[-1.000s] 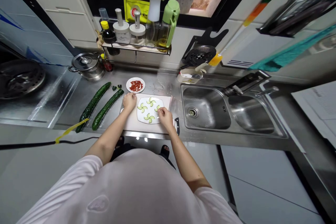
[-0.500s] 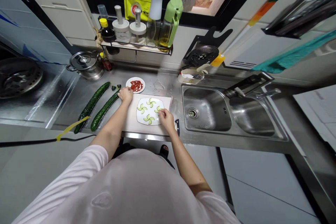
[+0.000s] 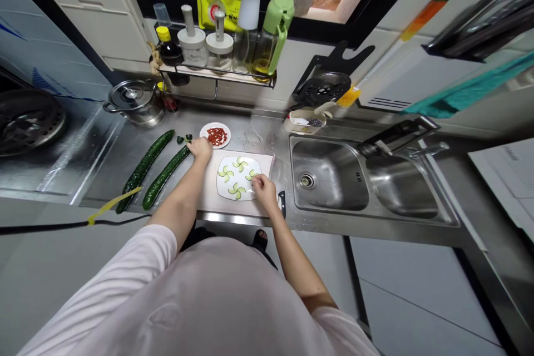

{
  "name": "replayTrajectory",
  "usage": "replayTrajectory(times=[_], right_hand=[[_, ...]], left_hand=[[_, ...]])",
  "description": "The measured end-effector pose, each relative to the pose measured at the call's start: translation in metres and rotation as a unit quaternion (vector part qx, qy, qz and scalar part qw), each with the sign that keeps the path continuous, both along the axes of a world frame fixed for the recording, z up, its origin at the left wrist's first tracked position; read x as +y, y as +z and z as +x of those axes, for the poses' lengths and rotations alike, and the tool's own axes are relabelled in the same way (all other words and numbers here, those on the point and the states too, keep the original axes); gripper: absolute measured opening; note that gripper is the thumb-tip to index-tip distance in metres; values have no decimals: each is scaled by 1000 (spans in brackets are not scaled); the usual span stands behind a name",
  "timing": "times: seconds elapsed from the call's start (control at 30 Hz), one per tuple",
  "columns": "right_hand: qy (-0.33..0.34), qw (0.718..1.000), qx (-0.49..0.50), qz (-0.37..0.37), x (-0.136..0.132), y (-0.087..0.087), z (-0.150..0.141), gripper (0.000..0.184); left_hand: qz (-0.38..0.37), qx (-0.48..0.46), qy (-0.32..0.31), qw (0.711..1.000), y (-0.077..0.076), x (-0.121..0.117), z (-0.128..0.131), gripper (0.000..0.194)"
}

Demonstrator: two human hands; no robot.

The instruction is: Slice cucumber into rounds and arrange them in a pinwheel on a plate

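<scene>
A white plate (image 3: 228, 182) with green cucumber slices laid in pinwheel shapes sits on a pale cutting board (image 3: 208, 197). My right hand (image 3: 263, 188) rests at the plate's right edge, fingers pinched on a slice. My left hand (image 3: 201, 148) is curled at the board's far left corner, by the tip of the nearer cucumber (image 3: 163, 176) and just below the small dish of red goji berries (image 3: 216, 135). What it holds, if anything, is hidden. A second whole cucumber (image 3: 145, 167) lies further left.
A black-handled knife (image 3: 282, 202) lies right of the board. A steel double sink (image 3: 359, 183) fills the counter's right side. A lidded pot (image 3: 132, 101) stands at the back left, a rack of bottles (image 3: 217, 50) above it. A yellow strip (image 3: 109, 206) lies at the counter's front.
My left hand moved from the plate's left edge up and left to the board's far corner near the berry dish. My right hand stayed at the plate's right edge.
</scene>
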State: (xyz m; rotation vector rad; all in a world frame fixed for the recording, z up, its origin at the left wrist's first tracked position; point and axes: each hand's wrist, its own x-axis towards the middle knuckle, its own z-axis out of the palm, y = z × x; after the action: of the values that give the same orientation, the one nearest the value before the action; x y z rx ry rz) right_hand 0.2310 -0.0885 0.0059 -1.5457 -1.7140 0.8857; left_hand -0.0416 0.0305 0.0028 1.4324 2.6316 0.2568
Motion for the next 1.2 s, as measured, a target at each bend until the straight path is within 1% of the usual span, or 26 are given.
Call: replayTrajectory(times=[0.13,0.23,0.3,0.37,0.43,0.47,0.5,0.57,0.6,0.67,0.7,0.77,0.83,0.93,1.07,1.13,1.2], right_hand=[[-2,1000,-5,-3,0,-5,1,30],[-2,1000,-7,-5,0,-6,1,29],[-4,1000,-8,-5,0,-6,1,30],[-6,1000,-11,-5,1,-6,1,30],[-7,1000,-9,-5,2,-5,1,30],[-7,1000,-7,-6,3,-5,0,30],[-7,1000,-4,-6,4,-4,-1,30],[-6,1000,-1,-4,6,-2,-4,29],[-4,1000,-1,-3,8,0,-6,29],[1,1000,0,1,12,5,-10,28],[3,1000,0,4,15,8,-13,27],[5,1000,3,13,22,17,-19,26],[19,999,17,31,30,27,-25,25],[25,997,30,61,41,45,-36,23],[47,992,44,112,54,64,-51,22],[56,989,50,124,60,69,-59,21],[62,988,55,131,66,70,-67,22]], left_hand=[[9,10,-9,1000,-1,0,0,31],[41,-1,-3,999,-3,0,-3,28],[76,-42,17,996,-5,-1,-7,25],[120,-126,42,984,-8,-2,-10,21],[177,-236,62,953,-10,-2,-10,18],[209,-296,73,929,-10,-3,-9,16],[241,-354,85,900,-9,-4,-6,15],[287,-471,113,827,-6,-7,1,13],[293,-523,125,791,-2,-9,6,14],[269,-617,128,728,6,-16,16,23],[257,-653,120,702,11,-21,21,26],[250,-701,93,662,21,-31,32,30],[247,-725,70,639,31,-40,41,30],[249,-743,44,619,42,-51,55,29],[249,-756,19,605,51,-61,67,29],[246,-761,18,600,54,-64,69,29],[243,-762,23,600,55,-65,69,29]])
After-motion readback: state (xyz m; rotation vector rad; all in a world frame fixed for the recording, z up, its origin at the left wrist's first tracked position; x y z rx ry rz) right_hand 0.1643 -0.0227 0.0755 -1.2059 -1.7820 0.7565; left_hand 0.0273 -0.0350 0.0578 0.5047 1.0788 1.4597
